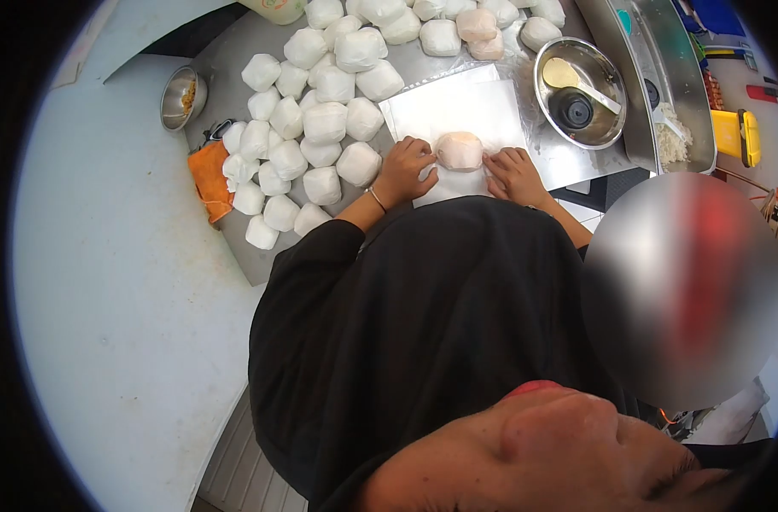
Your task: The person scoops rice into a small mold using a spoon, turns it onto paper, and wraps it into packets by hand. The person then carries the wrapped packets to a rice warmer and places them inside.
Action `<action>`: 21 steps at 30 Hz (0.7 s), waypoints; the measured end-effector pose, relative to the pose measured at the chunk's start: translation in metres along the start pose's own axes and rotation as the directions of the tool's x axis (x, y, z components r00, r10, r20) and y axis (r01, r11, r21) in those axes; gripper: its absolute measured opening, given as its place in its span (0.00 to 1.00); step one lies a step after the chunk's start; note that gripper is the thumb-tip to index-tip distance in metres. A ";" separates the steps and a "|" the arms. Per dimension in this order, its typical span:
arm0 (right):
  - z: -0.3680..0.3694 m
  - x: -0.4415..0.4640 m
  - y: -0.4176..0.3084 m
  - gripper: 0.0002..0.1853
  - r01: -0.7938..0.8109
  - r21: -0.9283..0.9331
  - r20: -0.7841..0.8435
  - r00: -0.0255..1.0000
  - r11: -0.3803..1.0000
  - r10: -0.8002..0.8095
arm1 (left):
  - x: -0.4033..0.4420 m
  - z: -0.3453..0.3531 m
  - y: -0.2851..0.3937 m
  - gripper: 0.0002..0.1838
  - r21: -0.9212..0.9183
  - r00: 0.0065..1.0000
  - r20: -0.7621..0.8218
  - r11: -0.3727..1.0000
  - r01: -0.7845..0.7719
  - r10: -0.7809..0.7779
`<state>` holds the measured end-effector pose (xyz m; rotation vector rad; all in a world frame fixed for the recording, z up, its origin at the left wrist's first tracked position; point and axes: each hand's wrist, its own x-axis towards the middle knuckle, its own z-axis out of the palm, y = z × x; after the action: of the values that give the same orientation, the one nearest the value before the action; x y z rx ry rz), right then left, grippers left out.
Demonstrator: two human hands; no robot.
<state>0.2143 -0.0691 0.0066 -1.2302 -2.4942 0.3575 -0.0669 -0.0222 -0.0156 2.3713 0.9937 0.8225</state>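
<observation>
A tan, paper-wrapped parcel rests on white paper sheets at the near edge of the metal table. At its left end is my left hand, fingers curled in on the side of the wrapping. My right hand is closed at the opposite end, its fingertips against the parcel's right side. The folds under my fingertips are too small to make out. To the left of my left hand lies a large pile of rounded white paper-wrapped parcels.
A steel bowl holding a black round object and a white-handled scoop stands right of the paper. Beyond it is a long metal tray with rice. A small bowl and an orange cloth item sit left. Another person's blurred head is close at right.
</observation>
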 end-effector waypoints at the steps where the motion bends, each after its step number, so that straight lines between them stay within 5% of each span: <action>1: 0.003 0.000 0.002 0.17 -0.079 0.055 0.023 0.997 0.995 0.077 | -0.001 0.005 -0.001 0.03 -0.019 0.999 -0.011 0.999 0.044 -0.044; 5: 0.018 0.006 0.008 0.16 -0.342 0.207 0.083 0.940 0.917 0.332 | -0.001 0.013 0.000 0.07 -0.073 0.962 0.002 0.959 0.273 -0.273; 9: 0.024 0.024 -0.001 0.08 -0.581 0.298 -0.023 0.789 0.757 0.614 | 0.004 0.018 0.006 0.10 0.097 0.945 -0.036 0.940 0.327 -0.325; 12: 0.024 0.027 0.003 0.12 -0.754 0.150 0.154 0.657 0.640 0.738 | 0.010 0.008 0.015 0.11 0.306 0.906 0.075 0.874 0.377 -0.416; 17: 0.026 0.034 0.015 0.09 -0.697 0.267 0.287 0.717 0.666 0.635 | 0.022 0.008 0.014 0.09 0.365 0.870 0.185 0.854 0.371 -0.457; 20: 0.026 0.032 0.016 0.05 -0.630 0.613 0.274 0.735 0.477 0.620 | 0.013 0.013 -0.006 0.07 -0.266 0.864 0.169 0.822 0.504 -0.475; 21: 0.027 0.029 0.014 0.04 -0.578 0.735 0.267 0.728 0.355 0.632 | 0.016 0.006 -0.008 0.08 -0.494 0.796 0.284 0.630 0.599 -0.534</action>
<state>0.1967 -0.0397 -0.0176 -1.6121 -1.3296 1.4062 -0.0580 -0.0063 -0.0198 1.4395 1.1624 0.6052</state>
